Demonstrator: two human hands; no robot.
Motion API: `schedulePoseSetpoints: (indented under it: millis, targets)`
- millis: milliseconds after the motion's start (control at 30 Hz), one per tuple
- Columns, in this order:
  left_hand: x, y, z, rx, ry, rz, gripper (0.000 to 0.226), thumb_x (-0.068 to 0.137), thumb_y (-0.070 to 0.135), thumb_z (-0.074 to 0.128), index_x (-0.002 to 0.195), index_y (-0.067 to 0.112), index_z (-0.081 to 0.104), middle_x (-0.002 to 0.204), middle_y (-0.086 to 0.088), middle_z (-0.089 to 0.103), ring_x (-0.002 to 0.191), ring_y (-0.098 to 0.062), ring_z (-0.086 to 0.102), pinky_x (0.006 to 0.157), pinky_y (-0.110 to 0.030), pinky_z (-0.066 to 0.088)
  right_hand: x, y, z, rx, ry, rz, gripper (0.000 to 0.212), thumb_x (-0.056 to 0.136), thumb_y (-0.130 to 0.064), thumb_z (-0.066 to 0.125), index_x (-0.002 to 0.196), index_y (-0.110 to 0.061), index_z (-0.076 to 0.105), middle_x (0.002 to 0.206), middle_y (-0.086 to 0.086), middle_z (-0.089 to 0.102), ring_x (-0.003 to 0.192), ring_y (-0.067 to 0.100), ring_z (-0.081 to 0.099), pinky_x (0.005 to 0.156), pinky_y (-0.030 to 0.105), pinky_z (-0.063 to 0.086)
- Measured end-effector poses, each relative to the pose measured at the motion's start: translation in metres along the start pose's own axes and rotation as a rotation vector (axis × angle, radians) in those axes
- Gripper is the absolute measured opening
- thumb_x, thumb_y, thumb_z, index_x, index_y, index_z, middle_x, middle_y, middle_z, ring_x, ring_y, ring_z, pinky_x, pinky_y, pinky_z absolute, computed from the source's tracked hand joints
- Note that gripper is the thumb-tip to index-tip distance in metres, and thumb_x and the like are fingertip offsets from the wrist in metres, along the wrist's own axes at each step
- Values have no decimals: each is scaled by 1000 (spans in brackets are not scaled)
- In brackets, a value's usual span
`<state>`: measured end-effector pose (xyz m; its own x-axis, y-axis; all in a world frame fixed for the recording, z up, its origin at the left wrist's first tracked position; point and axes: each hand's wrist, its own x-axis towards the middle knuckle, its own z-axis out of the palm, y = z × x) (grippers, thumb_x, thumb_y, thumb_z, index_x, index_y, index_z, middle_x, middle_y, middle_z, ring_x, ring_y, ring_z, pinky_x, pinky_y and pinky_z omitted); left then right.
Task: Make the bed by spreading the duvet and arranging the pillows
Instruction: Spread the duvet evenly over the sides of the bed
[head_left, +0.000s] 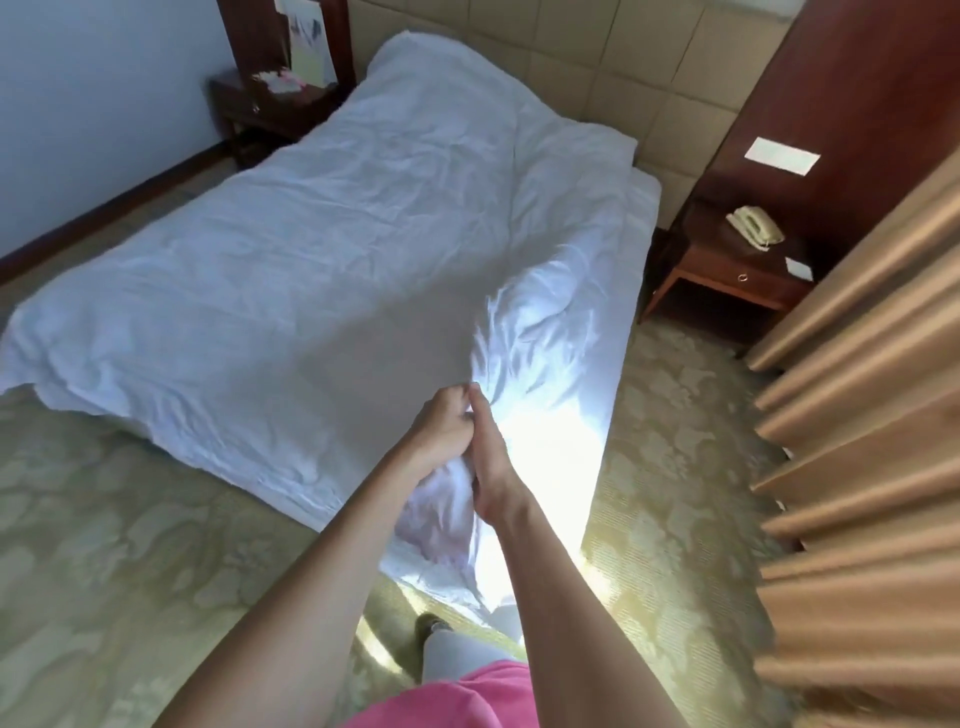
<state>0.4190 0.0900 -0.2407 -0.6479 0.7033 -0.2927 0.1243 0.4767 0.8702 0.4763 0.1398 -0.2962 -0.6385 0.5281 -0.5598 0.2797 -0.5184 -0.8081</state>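
A white wrinkled duvet (322, 260) lies spread over the bed, reaching from the headboard end down to the near foot corner. My left hand (441, 426) and my right hand (491, 467) are side by side at that near corner, both gripping a bunched fold of the duvet and lifting it a little. Creases fan out from the grip toward the right edge. A raised hump under the duvet at the far end (415, 67) may be a pillow; no pillow shows uncovered. A strip of white sheet (644, 192) shows on the right side.
A dark wooden nightstand (265, 109) with small items stands at the far left. Another nightstand (737, 260) with a beige telephone (756, 228) is at the right. Tan curtains (872, 415) hang along the right. Patterned green carpet (104, 519) surrounds the bed.
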Motion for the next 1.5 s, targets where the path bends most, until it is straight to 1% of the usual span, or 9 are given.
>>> schedulePoseSetpoints:
  millis: [133,267,433,667,833,967,1100,1267,1500]
  targets:
    - [15,-14,-43,120,-175,36,7,88,16,49,92,18,55,103,-9,65,88,-15,57,71,-33,47,22,-5,29,264,-30,17,49,99,-56,40,109,-15,65,97,4,70,77,0,71,66,22,51]
    - [38,-35,-94,257,-241,-70,47,87,14,57,132,20,48,125,5,56,115,-15,57,92,-34,53,40,-4,83,229,-20,85,73,79,-67,59,135,-22,48,117,10,69,97,19,72,82,35,58]
    - [69,-67,-156,326,-220,-263,12,88,7,55,80,16,55,77,-2,57,71,-15,56,58,-23,41,83,-1,150,224,-55,143,48,90,-37,61,124,-19,31,100,18,61,75,28,65,62,32,56]
    - [127,-107,-203,320,-12,-364,25,87,27,54,104,11,65,104,-13,69,91,-29,67,79,-36,57,106,-10,193,3,-34,109,43,96,-39,56,128,-19,35,117,9,59,87,14,59,68,22,47]
    - [137,-97,-194,-156,17,-430,27,90,-8,37,71,0,55,60,-11,55,44,-15,59,34,-15,37,107,-6,157,-118,189,-38,20,97,-8,46,109,-11,62,74,-7,56,66,7,53,61,15,46]
    - [136,-86,-183,-471,-189,-507,40,90,-6,23,69,-6,57,64,-17,58,41,-20,62,39,-22,50,90,35,131,-619,366,-47,52,86,-6,49,133,-28,49,122,2,50,112,20,48,100,44,41]
    - [96,-57,-187,-554,-467,-348,75,94,-6,18,26,5,49,32,0,46,25,-7,46,28,-11,32,64,63,133,-720,542,44,67,85,-15,55,144,-36,33,145,-1,37,135,21,35,107,50,26]
    - [108,-80,-227,-594,-521,-362,8,65,9,46,66,9,54,53,3,45,43,-7,41,39,-15,28,54,48,149,-754,783,-157,26,88,-5,42,109,-14,56,103,9,66,101,34,60,86,42,45]
    - [115,-123,-288,-437,-250,-474,29,103,17,32,76,16,44,43,-1,57,23,-8,49,25,-18,40,51,37,172,-999,653,-130,15,89,-6,43,103,-10,46,98,18,63,92,41,61,70,42,48]
